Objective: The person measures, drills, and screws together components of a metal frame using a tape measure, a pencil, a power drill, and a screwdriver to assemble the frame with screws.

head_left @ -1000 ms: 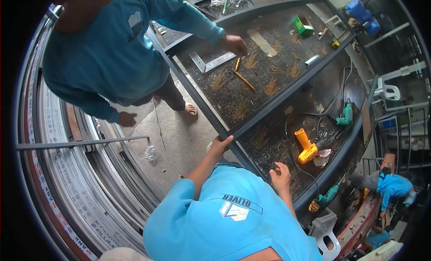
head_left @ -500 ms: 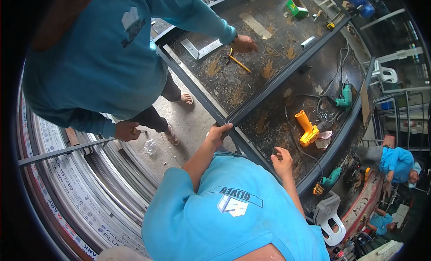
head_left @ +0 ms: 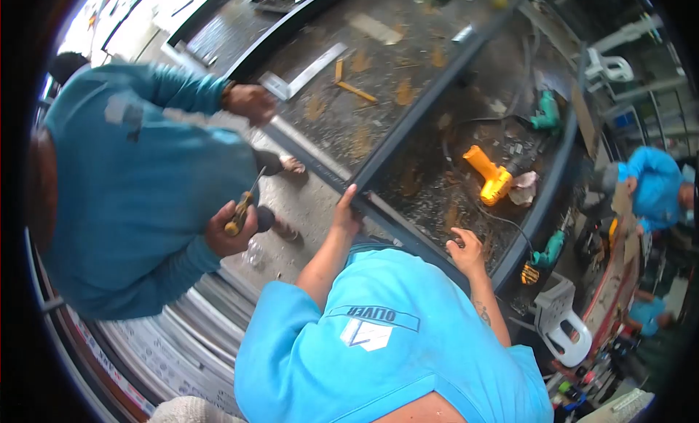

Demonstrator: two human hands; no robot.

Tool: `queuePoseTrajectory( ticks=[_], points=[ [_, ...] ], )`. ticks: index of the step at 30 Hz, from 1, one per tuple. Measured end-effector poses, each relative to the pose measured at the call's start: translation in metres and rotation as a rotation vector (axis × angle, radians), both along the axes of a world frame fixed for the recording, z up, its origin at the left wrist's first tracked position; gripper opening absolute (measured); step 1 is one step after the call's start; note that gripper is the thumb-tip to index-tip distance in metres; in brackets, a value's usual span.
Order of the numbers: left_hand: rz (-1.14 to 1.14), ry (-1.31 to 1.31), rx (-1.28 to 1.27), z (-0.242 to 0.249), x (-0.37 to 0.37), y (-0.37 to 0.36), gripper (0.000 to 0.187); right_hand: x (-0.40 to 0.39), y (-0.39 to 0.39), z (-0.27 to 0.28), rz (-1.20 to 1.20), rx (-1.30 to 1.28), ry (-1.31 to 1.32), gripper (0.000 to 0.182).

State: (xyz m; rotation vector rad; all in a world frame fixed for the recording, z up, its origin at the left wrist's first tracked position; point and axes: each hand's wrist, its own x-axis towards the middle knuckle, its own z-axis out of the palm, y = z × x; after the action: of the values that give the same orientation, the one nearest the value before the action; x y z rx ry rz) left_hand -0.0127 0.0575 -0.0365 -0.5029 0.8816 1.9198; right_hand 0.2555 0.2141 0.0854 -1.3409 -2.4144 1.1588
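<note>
My left hand [head_left: 346, 213] is closed around the edge of a dark metal frame [head_left: 393, 148], near the corner where two bars meet. My right hand [head_left: 467, 251] is held over the near bar, fingers apart and slightly bent, with nothing in it. Beyond it on the dark work surface lies a yellow cordless drill [head_left: 489, 177], beside a crumpled pale scrap [head_left: 523, 188]. A green corded drill [head_left: 545, 111] rests farther back, and another green power tool [head_left: 545, 257] lies to the right of my right hand.
At left a co-worker [head_left: 138, 197] holds a screwdriver [head_left: 240, 213]. A metal square [head_left: 313, 70] and a thin yellow L-shaped piece [head_left: 355, 92] lie on the surface. Long metal profiles [head_left: 182, 343] are stacked lower left. A white plastic chair [head_left: 564, 321] stands right; others work beyond.
The co-worker has drawn their hand back from over the surface, and a screwdriver now shows in their other hand. My view has shifted; my hands keep nearly the same pose.
</note>
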Motion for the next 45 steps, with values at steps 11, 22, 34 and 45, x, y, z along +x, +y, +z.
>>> queuePoseTrajectory(
  ticks=[11, 22, 34, 45],
  points=[
    [0.036, 0.256, 0.020, -0.005, 0.008, 0.011, 0.041, 0.166, 0.039, -0.006, -0.246, 0.143, 0.006, 0.036],
    [0.183, 0.265, -0.206, -0.018, 0.014, 0.023, 0.061, 0.221, 0.054, -0.033, -0.324, 0.177, 0.226, 0.033],
    [0.166, 0.255, -0.633, -0.001, 0.033, 0.039, 0.076, 0.221, 0.072, -0.045, -0.451, 0.187, 0.280, 0.022],
    [0.078, 0.383, -1.260, -0.004, 0.025, 0.044, 0.105, 0.222, 0.074, -0.049, -0.491, 0.199, 0.319, 0.021]
  ],
)
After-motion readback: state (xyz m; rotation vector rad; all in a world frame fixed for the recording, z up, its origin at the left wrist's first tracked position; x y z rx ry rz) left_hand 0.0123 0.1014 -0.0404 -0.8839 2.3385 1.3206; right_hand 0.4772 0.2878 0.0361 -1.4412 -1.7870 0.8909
